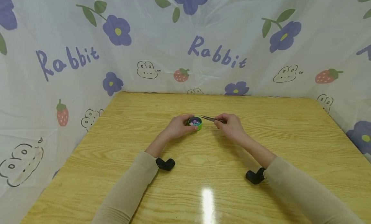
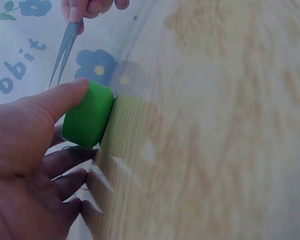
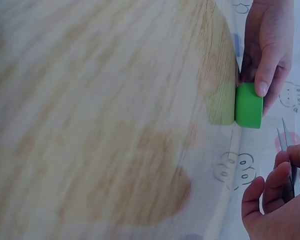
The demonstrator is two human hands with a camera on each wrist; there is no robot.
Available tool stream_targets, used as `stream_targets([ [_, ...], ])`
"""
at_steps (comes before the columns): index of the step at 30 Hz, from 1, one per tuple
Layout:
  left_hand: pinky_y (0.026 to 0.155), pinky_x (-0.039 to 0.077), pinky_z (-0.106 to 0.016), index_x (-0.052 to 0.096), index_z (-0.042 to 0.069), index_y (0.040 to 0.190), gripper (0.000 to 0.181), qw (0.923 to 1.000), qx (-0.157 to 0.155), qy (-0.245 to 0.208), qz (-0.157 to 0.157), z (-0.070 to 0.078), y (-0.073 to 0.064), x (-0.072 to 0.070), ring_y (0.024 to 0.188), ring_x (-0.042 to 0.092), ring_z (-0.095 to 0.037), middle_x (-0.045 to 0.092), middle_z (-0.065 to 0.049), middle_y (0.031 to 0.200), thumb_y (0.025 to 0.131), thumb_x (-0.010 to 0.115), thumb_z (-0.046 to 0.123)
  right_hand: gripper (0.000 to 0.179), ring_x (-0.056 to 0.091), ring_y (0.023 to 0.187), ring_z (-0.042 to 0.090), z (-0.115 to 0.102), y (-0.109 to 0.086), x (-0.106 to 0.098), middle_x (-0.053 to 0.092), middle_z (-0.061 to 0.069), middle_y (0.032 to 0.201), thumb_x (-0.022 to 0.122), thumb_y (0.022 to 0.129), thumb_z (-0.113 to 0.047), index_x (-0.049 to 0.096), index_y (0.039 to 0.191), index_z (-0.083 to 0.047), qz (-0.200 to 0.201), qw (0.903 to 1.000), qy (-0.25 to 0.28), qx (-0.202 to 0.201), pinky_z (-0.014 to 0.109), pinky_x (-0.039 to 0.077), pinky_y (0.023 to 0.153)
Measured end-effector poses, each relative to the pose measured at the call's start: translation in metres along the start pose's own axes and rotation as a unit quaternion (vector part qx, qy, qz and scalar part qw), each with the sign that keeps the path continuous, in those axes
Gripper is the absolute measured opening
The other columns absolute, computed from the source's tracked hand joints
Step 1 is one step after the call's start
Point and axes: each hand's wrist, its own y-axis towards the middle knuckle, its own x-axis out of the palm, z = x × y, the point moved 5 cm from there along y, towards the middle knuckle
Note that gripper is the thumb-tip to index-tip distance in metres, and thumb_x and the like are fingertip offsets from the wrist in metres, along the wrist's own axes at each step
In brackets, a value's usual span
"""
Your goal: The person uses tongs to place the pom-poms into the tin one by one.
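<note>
A small round green container point(image 1: 199, 127) stands on the table with several purple, teal and white pieces point(image 1: 195, 122) inside. My left hand point(image 1: 177, 126) holds it from the left, thumb on the near side and fingers round the far side. In the left wrist view the thumb presses the wall of the green container point(image 2: 90, 115). My right hand point(image 1: 231, 125) pinches a pair of metal tweezers point(image 1: 211, 118) to the right. Their tips point left, close above the container's rim. In the right wrist view the tweezers' point(image 3: 285, 135) two tips stand slightly apart with nothing between them.
The glossy wood-grain table point(image 1: 185, 185) reaches to a white curtain point(image 1: 162, 50) printed with flowers, rabbits and strawberries behind and at the sides. Black devices point(image 1: 166, 164) sit at both wrists, by the beige sleeves.
</note>
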Motion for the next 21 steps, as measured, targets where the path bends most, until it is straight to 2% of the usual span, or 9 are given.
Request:
stream_targets([
  [7, 0.107, 0.044, -0.044, 0.051, 0.011, 0.153, 0.067, 1.0, 0.004, -0.001, -0.002, 0.0, 0.0, -0.001, 0.128, 0.057, -0.029, 0.061, -0.015, 0.14, 0.095, 0.076, 0.035, 0.022, 0.068, 0.09, 0.03, 0.005, 0.0, -0.009, 0.071, 0.017, 0.098, 0.063, 0.101, -0.008, 0.071, 0.117, 0.005, 0.009, 0.9998, -0.012, 0.01, 0.03, 0.05, 0.071],
  [13, 0.105, 0.046, -0.044, 0.051, 0.009, 0.153, 0.067, 0.9999, 0.004, -0.01, -0.004, 0.0, 0.001, -0.001, 0.126, 0.058, -0.03, 0.06, -0.015, 0.14, 0.095, 0.076, 0.034, 0.025, 0.068, 0.098, 0.034, 0.014, -0.003, -0.019, 0.069, 0.019, 0.106, 0.061, 0.103, -0.008, 0.069, 0.122, 0.006, 0.004, 0.9997, -0.008, 0.024, 0.035, 0.053, 0.077],
  [21, 0.107, 0.044, -0.044, 0.051, 0.009, 0.152, 0.067, 1.0, 0.006, -0.007, -0.004, 0.0, 0.0, 0.0, 0.129, 0.056, -0.03, 0.059, -0.015, 0.141, 0.096, 0.076, 0.034, 0.028, 0.066, 0.082, 0.029, 0.03, -0.008, -0.032, 0.069, 0.021, 0.101, 0.057, 0.103, -0.006, 0.066, 0.125, 0.009, 0.009, 0.9993, -0.006, 0.035, 0.026, 0.049, 0.062],
])
